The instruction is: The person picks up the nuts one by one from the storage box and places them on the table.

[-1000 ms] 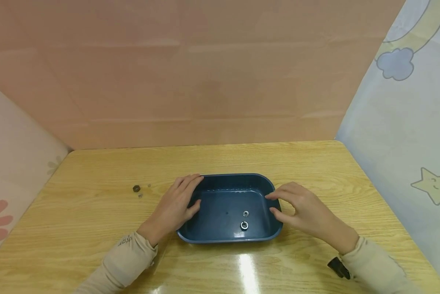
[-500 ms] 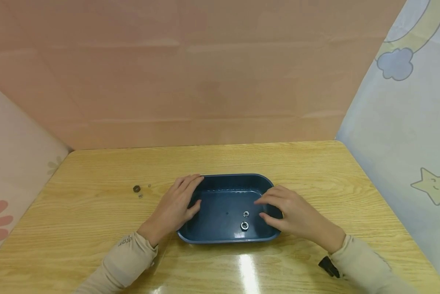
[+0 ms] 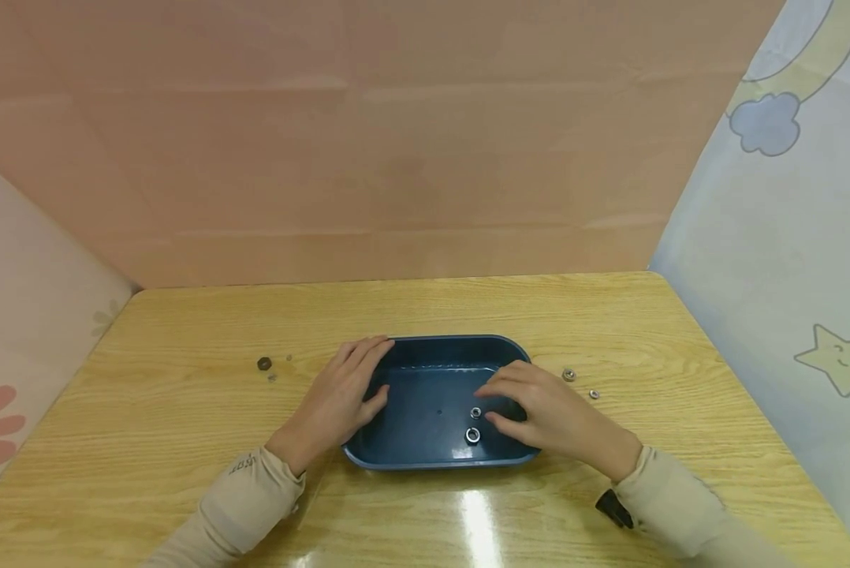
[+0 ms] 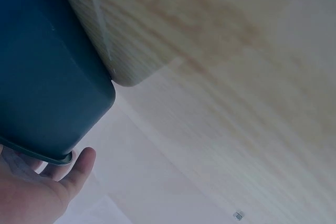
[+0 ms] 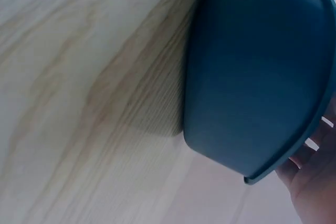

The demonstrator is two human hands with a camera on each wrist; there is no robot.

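Observation:
A dark blue rectangular tray [image 3: 411, 394] lies on the table between both hands. Inside it, toward the right, are two silvery nuts: a smaller nut [image 3: 475, 412] and, just in front, a larger nut [image 3: 472, 435]. My left hand [image 3: 336, 398] rests on the tray's left rim, its fingers extended toward the back and its thumb apart over the inside. Over the right rim reaches my right hand [image 3: 546, 410]; its thumb and fingers are spread apart beside the smaller nut, with nothing visible between them. Both wrist views show the tray's outer wall [image 4: 58, 87] and part of each hand.
Right of the tray, two more silvery nuts lie on the table, one nut [image 3: 569, 375] farther back than the other nut [image 3: 594, 394]. On the left are a dark hex nut [image 3: 264, 364] and two tiny pieces, one shiny [image 3: 272, 379]. Papered walls stand behind and at both sides.
My right hand has moved left, farther over the tray toward the smaller nut. Two nuts on the table at right have come into view behind it. The left hand and tray stay put.

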